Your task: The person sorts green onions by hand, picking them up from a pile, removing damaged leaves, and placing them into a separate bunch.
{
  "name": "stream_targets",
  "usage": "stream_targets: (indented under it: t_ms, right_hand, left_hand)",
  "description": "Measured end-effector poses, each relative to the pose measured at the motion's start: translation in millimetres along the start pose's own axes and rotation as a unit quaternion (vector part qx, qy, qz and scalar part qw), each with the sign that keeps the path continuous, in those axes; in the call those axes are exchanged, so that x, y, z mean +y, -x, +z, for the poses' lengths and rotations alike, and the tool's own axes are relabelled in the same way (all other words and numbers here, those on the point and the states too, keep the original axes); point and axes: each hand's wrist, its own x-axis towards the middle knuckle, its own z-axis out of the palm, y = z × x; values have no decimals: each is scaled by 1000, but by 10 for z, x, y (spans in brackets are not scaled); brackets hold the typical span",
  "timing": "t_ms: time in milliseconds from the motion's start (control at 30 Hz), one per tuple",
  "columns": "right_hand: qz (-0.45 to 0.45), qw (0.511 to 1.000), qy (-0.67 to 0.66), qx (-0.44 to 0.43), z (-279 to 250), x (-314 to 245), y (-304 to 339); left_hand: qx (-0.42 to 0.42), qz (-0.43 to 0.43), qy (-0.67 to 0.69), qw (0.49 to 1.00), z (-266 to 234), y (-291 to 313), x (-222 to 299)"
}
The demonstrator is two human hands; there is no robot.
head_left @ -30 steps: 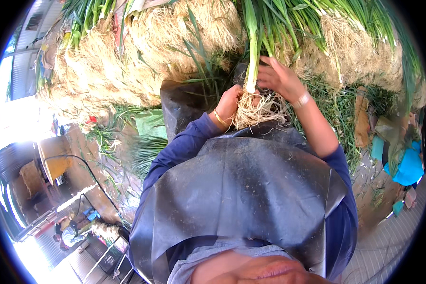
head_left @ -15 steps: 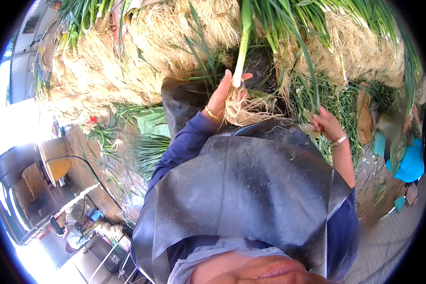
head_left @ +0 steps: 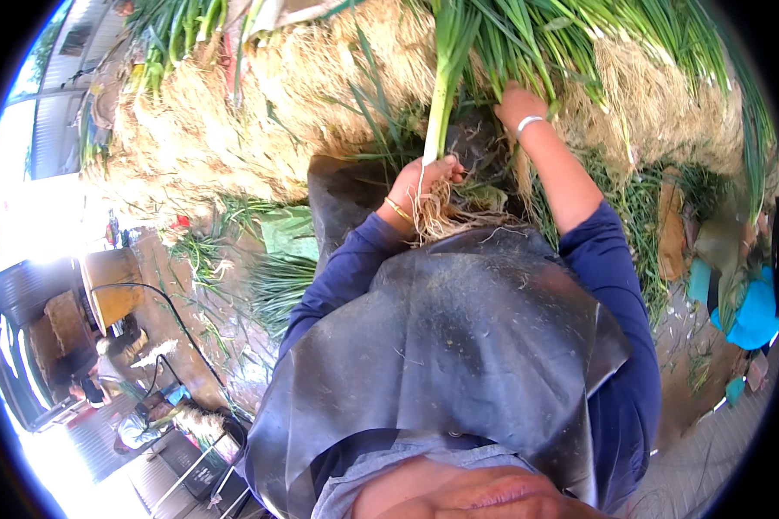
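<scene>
My left hand [head_left: 424,186], with a gold bangle, is closed around the white lower stalks of green onions [head_left: 442,108]. Their leaves point away from me, and their pale stringy roots [head_left: 459,221] hang below the hand over my apron. Farther off and to the right, my right hand [head_left: 521,107], with a silver bangle, reaches in among the green onions of the heap [head_left: 537,52]. Leaves hide most of its fingers, so I cannot make out its grip.
A long heap of green onions with matted tan roots [head_left: 260,121] spans the far side. A dark apron [head_left: 459,337] covers my front. Cut leaves [head_left: 277,285] lie at left. At right are leaf scraps [head_left: 649,225] and a bright blue item [head_left: 749,316].
My right hand has left the loose leaf at the right and moved far and left into the heap. My left hand still holds green onions, its fingers now wrapped closer round the stalks.
</scene>
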Motion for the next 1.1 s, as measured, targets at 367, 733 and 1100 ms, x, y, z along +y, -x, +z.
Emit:
stream_targets:
  t_ms: [367,733,1100]
  right_hand:
    - [19,902,-432,10,161,-327,726]
    - [-168,971,-143,95,-164,36,1382]
    - [28,775,-614,-144,41,84,1366]
  left_hand:
    - [-137,-42,-15,990,174,-159,-137]
    - [84,49,-87,991,68,-67,-342]
    - [-20,-23,39,999,172,-1,-154]
